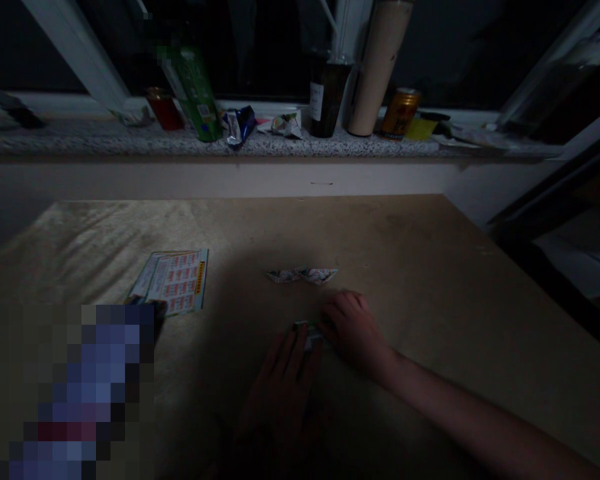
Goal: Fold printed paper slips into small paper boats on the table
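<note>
My left hand (285,380) lies palm down on the table with its fingers stretched out, pressing a small folded piece of paper (313,339). Most of that paper is covered by the fingers. At its right edge, my right hand (353,328) is curled closed, with the fingertips bent down on the paper's side; dim light hides their exact hold. Just beyond the hands are two small folded paper pieces, one on the left (284,275) and one on the right (320,275), their tips meeting. Both carry a coloured print.
Printed sheets (177,281) lie to the left, beside a pixelated bluish area. On the speckled windowsill (270,148) stand a green bottle (197,93), a dark cup (326,100), a tall tube (380,67), an orange can (401,113) and crumpled wrappers (239,125).
</note>
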### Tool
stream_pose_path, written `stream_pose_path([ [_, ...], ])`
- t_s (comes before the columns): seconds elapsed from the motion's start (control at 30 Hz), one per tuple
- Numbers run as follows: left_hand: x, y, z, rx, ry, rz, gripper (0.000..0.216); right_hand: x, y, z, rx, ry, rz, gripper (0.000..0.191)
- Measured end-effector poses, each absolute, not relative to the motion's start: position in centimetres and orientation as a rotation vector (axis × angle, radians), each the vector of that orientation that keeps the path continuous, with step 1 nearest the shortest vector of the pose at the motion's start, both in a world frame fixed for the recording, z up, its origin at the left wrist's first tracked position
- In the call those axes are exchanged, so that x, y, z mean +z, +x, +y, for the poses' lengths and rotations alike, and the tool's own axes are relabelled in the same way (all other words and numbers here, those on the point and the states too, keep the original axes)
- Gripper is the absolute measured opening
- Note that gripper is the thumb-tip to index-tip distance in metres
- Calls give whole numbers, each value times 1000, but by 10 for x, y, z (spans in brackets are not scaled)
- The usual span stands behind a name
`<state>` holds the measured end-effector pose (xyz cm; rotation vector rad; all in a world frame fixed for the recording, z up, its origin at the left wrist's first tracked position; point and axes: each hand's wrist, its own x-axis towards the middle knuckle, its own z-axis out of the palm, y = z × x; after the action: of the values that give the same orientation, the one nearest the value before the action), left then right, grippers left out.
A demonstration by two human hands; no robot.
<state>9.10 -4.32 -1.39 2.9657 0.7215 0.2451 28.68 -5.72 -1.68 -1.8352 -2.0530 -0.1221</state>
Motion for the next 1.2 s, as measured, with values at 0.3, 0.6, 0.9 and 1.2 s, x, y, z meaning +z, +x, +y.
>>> stream_pose_path([
  [0.3,-10,89,-41,201,2916,682,73,-16,289,-57,-70,-1823,-2038,9],
  [0.6,-11,89,-36,151,2890,626,80,-15,287,-58,-71,-1786,-2017,11],
  [0.9,-6,93,-34,99,2912,583,75,-14,289,-57,280,-1711,-1836,10],
  [1.2,-12,93,-33,106,2918,563,80,-12,289,-55,404,-1698,-1772,11],
])
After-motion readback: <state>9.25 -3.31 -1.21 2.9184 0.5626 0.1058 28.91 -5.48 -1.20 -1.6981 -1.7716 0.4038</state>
